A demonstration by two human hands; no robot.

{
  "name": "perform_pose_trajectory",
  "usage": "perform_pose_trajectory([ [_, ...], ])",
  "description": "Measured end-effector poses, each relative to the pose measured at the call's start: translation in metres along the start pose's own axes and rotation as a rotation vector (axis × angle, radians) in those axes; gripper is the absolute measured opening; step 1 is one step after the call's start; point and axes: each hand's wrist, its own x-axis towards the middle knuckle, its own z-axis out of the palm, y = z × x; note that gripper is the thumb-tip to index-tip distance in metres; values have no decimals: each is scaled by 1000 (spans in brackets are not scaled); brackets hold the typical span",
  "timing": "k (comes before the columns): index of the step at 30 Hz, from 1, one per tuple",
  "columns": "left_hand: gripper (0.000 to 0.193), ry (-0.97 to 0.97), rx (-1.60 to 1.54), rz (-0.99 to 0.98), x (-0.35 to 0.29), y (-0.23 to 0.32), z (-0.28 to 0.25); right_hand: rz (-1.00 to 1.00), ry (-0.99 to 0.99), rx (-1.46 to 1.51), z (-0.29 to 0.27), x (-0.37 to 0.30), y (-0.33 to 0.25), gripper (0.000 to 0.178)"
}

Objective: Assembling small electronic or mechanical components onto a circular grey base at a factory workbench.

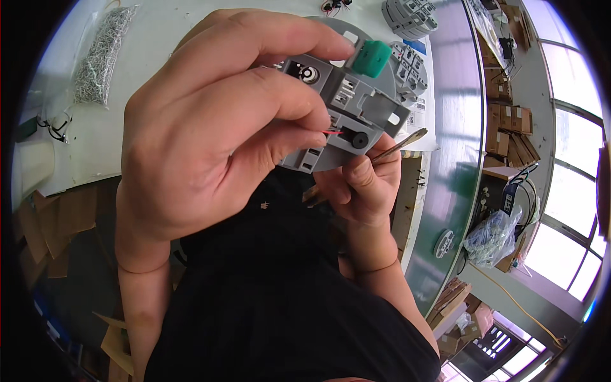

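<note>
Both hands are raised around a round grey plastic housing (375,105) with molded slots, a green block (372,58) and a small black round part (360,140). My left hand (216,108) is closed, thumb and one finger pinching a thin red wire (333,132) that runs toward the black part. Another left finger reaches the housing beside the green block. Under the lower edge, my right hand (369,181) is closed on the housing. A slim metal tool (407,141), its exact kind unclear, lies across the right fingers, both ends sticking out.
On the white table (153,38) lies a clear bag of thin metal pieces (105,57). More grey housings (410,19) are stacked at the far right. A single grey part (443,243) rests on the green surface at right. Cardboard pieces (60,223) lie at lower left.
</note>
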Motion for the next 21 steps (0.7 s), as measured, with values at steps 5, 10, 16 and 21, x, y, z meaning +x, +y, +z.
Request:
perform_pose_trajectory([
  [5,21,-63,145,15,4,19,-10,10,-29,37,0,-2,2,37],
  [10,37,-101,119,5,-17,11,-13,16,12,-138,1,4,-2,40],
  [16,84,-144,-10,-189,-23,-29,14,-683,-160,-1608,-8,32,-11,50],
  [21,110,-180,-96,-377,-47,-59,28,-485,-360,-1917,-10,39,-22,38],
])
